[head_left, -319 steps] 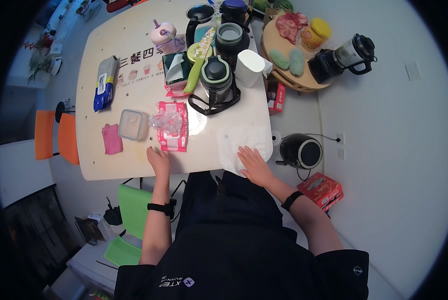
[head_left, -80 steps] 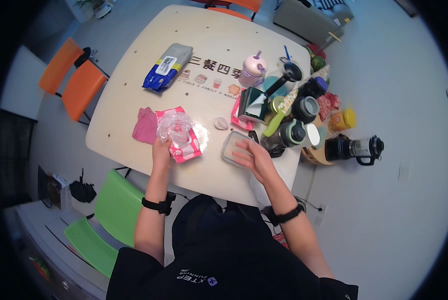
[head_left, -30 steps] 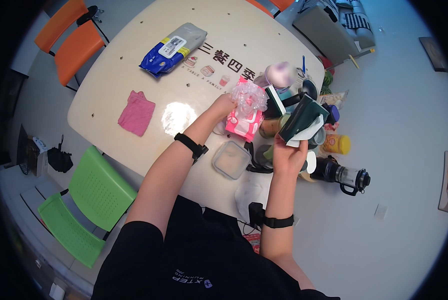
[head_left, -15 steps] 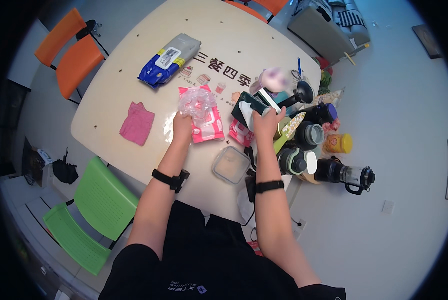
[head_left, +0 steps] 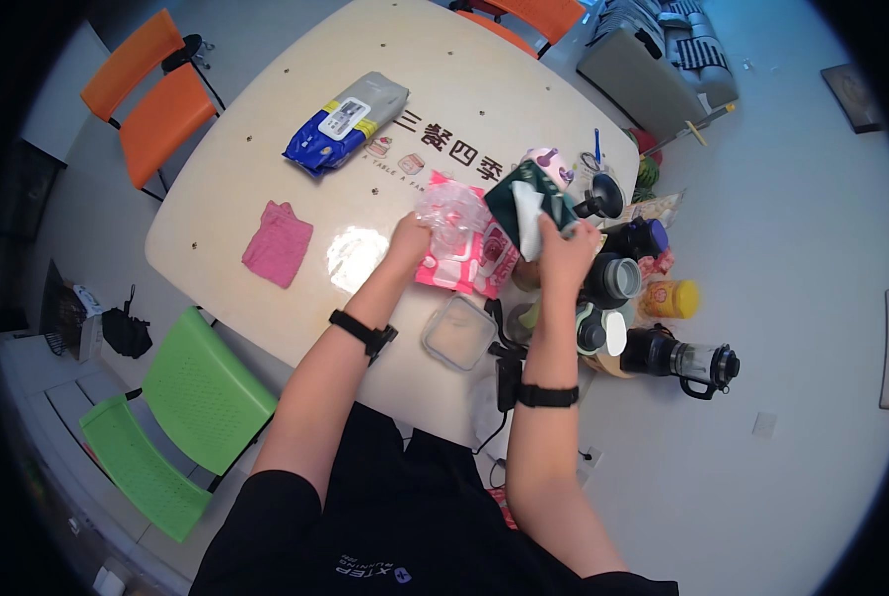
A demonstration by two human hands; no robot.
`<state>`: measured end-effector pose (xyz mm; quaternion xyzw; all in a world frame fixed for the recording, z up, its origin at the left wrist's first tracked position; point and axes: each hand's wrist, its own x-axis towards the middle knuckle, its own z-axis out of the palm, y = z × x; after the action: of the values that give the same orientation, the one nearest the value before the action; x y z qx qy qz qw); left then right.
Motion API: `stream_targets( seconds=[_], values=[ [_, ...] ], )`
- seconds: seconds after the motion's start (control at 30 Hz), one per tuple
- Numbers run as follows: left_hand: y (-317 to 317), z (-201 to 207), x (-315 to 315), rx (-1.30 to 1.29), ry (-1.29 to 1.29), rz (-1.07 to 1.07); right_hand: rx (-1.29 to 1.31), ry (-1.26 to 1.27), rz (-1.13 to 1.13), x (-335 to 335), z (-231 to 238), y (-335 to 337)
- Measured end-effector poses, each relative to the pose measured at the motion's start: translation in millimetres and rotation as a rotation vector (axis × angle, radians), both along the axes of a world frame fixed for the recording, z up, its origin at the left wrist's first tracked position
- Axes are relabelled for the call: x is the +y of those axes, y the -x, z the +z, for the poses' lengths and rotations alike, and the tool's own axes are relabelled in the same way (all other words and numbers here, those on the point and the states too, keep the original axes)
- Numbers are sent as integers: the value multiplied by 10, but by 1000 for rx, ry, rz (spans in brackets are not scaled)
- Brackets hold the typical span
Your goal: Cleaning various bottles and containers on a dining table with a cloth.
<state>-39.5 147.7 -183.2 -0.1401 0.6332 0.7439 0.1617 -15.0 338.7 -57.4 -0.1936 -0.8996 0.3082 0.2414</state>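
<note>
I see the left hand (head_left: 412, 238) clamped on the near edge of a pink-and-white soft plastic packet (head_left: 449, 270), which is at its three o'clock, with a crumpled clear plastic bundle (head_left: 452, 214) on top. The right hand (head_left: 568, 253) grips a dark green tissue box (head_left: 504, 199), tilted (whether it touches anything below, I cannot tell). From the left hand, one square clear container (head_left: 459, 335) stands at five o'clock on the pale cream desk (head_left: 216, 199), a pink cloth (head_left: 278, 245) lies at nine, and a blue-and-grey packet (head_left: 350, 119) at eleven.
</note>
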Motion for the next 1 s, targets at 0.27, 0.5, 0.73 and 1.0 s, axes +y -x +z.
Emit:
stream_targets(
  seconds=[0.27,0.5,0.73,1.0],
  values=[
    [210,-377,780,117,792,-134,139,688,-56,187,618,-494],
    [243,-492,534,87,667,-410,-157,375,10,-10,55,-217],
    [68,-391,652,131,575,-269,-398,56,45,-127,-566,556],
    [36,-425,622,238,752,-383,-825,24,-3,-122,-695,745]
  ],
)
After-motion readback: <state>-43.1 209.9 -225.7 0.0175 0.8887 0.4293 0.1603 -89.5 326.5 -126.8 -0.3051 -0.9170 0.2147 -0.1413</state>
